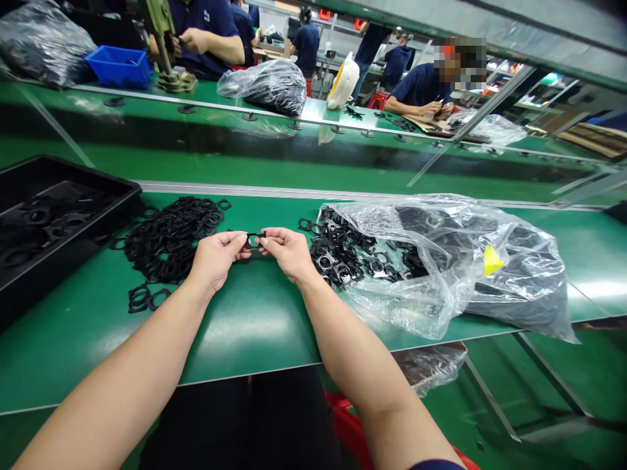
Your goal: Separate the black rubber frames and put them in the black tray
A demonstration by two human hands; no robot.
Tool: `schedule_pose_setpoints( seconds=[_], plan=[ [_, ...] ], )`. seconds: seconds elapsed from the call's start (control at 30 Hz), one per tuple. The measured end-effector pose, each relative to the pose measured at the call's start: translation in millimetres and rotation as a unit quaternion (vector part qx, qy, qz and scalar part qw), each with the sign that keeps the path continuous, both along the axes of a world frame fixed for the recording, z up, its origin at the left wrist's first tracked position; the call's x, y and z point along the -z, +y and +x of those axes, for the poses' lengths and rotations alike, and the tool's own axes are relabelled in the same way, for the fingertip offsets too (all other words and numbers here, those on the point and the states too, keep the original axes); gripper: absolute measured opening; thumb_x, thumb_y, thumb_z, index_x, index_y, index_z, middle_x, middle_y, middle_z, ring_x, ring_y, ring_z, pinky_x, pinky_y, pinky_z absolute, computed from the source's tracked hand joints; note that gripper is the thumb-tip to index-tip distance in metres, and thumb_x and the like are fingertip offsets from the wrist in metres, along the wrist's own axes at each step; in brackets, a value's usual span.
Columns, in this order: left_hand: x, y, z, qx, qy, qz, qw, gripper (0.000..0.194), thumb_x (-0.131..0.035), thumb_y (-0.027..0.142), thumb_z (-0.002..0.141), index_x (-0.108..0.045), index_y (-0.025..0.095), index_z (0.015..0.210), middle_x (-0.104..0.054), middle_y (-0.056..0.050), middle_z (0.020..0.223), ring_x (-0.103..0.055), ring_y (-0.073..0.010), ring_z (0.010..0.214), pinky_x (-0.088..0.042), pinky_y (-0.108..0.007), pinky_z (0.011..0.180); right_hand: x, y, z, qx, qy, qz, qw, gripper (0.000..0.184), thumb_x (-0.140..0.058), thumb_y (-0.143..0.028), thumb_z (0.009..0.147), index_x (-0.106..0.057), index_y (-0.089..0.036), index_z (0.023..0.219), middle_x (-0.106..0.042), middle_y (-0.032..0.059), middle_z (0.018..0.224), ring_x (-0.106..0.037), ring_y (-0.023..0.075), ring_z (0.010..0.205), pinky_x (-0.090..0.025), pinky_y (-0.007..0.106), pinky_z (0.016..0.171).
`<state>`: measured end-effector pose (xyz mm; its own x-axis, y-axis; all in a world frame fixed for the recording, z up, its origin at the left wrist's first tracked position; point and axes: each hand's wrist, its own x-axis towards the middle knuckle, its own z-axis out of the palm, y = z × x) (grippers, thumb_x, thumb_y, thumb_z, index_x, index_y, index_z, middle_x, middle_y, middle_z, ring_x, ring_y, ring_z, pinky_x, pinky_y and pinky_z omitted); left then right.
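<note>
Green workbench (245,333) carries loose black gaskets (169,238). Just above it, the left hand (215,258) and right hand (287,251) pinch one flat gasket (253,240) at opposite edges, fingertips closed on it; it looks light and bendy, best held by its rim.

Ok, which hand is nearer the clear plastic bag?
Right: the right hand is just left of the clear plastic bag; the left hand is farther left.
</note>
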<state>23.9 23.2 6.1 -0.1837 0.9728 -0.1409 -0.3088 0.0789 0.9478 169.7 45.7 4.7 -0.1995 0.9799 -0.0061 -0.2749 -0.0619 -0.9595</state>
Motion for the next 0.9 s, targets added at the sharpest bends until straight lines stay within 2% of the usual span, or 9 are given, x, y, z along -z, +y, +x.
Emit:
schedule_pose_setpoints(
  seconds=[0.3, 0.9],
  plan=[
    [-2.9, -0.8, -3.5, 0.033, -0.014, -0.023, 0.999, 0.034, -0.082, 0.033, 0.054, -0.068, 0.01, 0.076, -0.068, -0.005, 0.069, -0.061, -0.0115, 0.06, -0.05, -0.024, 0.057, 2.2, -0.4, -1.0, 0.001, -0.027, 0.019, 0.999, 0.028, -0.077, -0.027, 0.061, -0.066, -0.015, 0.084, -0.069, 0.0001, 0.07, -0.061, 0.0091, 0.059, -0.052, 0.023, 0.06],
    [-1.3, -0.3, -6.7, 0.074, -0.041, -0.055, 0.995, 0.027, -0.078, 0.028, 0.062, -0.066, 0.01, 0.079, -0.068, -0.006, 0.074, -0.062, -0.0121, 0.062, -0.051, -0.026, 0.063, 7.5, -1.0, -2.0, 0.024, -0.094, 0.069, 0.993, 0.018, -0.069, -0.021, 0.068, -0.067, -0.017, 0.086, -0.068, 0.0004, 0.073, -0.064, 0.0114, 0.064, -0.054, 0.027, 0.07]
  ],
)
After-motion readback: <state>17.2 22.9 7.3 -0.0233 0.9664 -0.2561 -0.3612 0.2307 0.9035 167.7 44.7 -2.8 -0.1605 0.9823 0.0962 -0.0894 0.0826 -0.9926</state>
